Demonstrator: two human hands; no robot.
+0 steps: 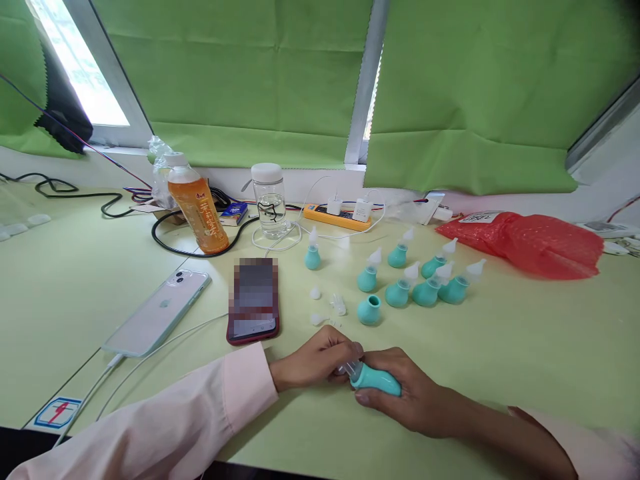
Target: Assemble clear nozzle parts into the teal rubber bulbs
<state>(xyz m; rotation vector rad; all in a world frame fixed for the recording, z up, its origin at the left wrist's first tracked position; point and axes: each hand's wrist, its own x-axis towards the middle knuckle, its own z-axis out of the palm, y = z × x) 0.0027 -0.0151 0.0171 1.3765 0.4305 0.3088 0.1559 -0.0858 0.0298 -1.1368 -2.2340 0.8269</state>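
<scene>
Right hand [395, 387] held one teal bulb [377, 381], fingers wrapped and squashing it; left hand [323, 357] pinched a clear nozzle [353, 369] at the bulb's mouth, over the near table [525, 353]. Risk, as judged: uneven squeezing could have sprung the nozzle loose; a careless knuckle could have scattered loose clear pieces [339, 305]. Beyond: pale phone [155, 320], apple mark; orange bottle [203, 217], characters too small to read; red packet [540, 247], white label [480, 217], print illegible.

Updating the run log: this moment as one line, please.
right hand: gripping teal bulb | left hand: pinching clear tip at bulb's mouth | beyond: open-topped bulb
</scene>
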